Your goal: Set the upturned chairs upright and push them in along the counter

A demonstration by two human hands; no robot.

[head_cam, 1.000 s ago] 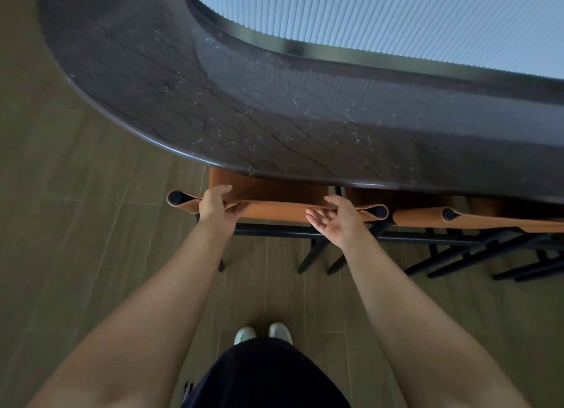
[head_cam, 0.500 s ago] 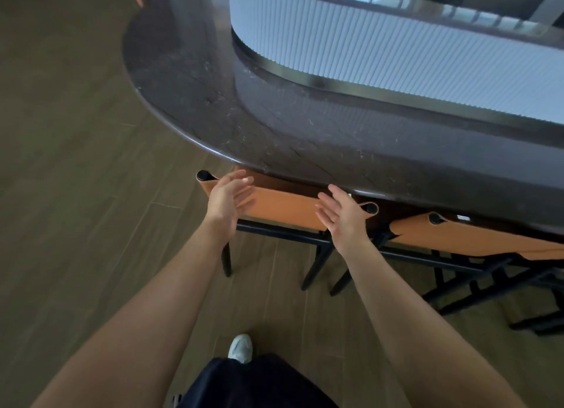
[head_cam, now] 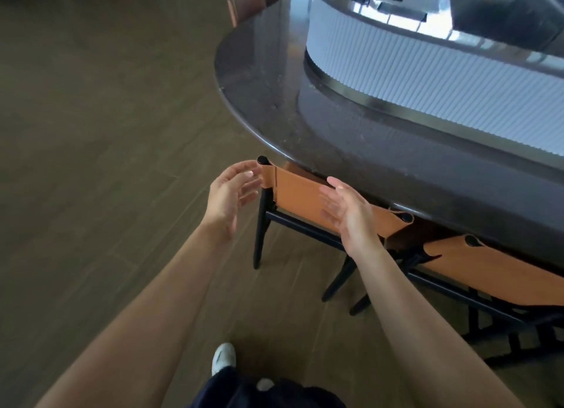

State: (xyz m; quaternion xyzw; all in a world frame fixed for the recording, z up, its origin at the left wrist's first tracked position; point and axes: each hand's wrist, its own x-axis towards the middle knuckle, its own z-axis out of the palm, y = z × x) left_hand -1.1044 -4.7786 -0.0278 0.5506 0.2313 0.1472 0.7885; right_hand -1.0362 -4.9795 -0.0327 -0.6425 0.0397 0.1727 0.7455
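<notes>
near chair (head_cam: 305, 194) upright, tucked under counter (head_cam: 268, 108) edge; second chair (head_cam: 494, 267) likewise, beside it. left hand (head_cam: 229, 194) and right hand (head_cam: 351, 215) spread, holding nothing, just beside near chair's back. judgement: these two done; any remainder out of view.

Bright light came from the top right and glared on the dark shiny stone counter (head_cam: 268, 108). The bare left hand (head_cam: 227, 198) and right hand (head_cam: 351, 215) were blurry

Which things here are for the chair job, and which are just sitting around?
For the job: near chair, second chair, counter, left hand, right hand.
Just around: ribbed white panel, wood floor, white shoe.
</notes>
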